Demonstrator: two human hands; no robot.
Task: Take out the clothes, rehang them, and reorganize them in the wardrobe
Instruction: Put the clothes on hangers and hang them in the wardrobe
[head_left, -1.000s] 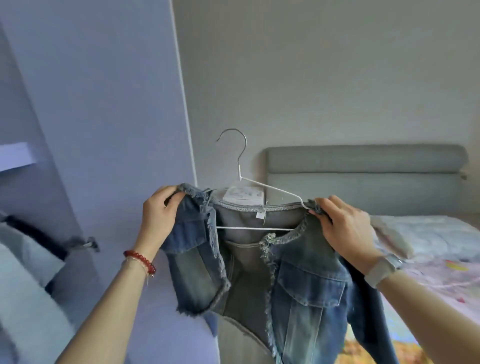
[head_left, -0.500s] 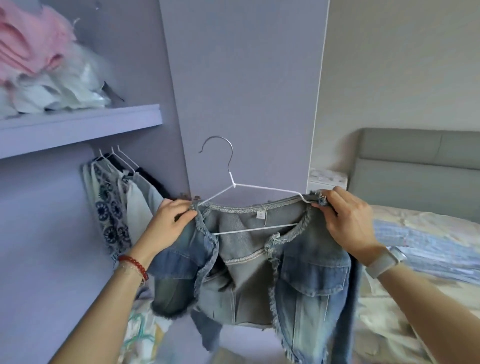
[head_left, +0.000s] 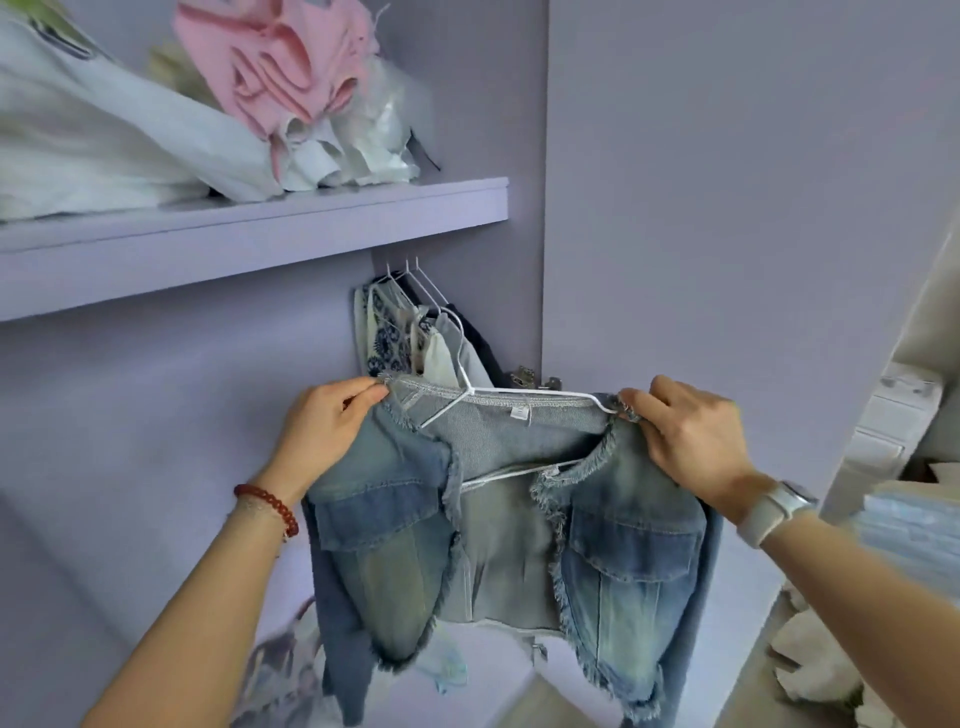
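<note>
With our left hand (head_left: 324, 434) and right hand (head_left: 693, 441) each pinching a shoulder, the frayed blue denim jacket (head_left: 519, 530) sits rehung on its white wire hanger (head_left: 519, 391), just short of the hanging clothes (head_left: 410, 338) inside the lilac wardrobe (head_left: 727, 208).

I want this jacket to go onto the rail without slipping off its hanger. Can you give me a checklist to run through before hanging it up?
1. Both shoulders held: ok. The left hand pinches one shoulder of the denim jacket, the right hand the other.
2. Jacket seated on the white hanger: ok, its wire runs inside the collar.
3. Hook free: cannot tell, it overlaps the hanging clothes behind it.
4. Rail position: cannot tell, the shelf hides it.
5. Room beside the hung garments: cannot tell, only their right edge shows.
6. Front closed: not ok, the frayed edges hang apart.
</note>
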